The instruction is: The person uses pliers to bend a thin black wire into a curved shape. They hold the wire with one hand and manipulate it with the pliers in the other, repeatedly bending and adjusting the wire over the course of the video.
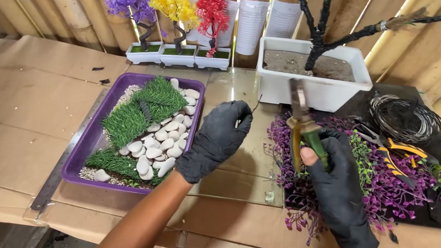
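**Wire held for the pliers – grip notes**

Left hand, in a black glove, is closed, fingertips pinched on a thin dark wire piece that sticks up just above the knuckles. Right hand, also gloved, is wrapped around the green-and-yellow handles of the pliers; the metal nose points away, toward the white planter with the black wrapped trunk. Nose and wire are near each other but apart.

Judgement: the wire is short and fine, so the pinch should stay low on it, leaving the free end clear for the nose. Pliers want a square approach, nose tip only, so the gloved fingertips stay out of the bite.

Surroundings: purple leaf sprigs lie under and right of the right hand; a wire coil and orange-handled cutters sit far right. Purple tray with turf and white pebbles lies to the left; three small coloured trees stand at the far edge
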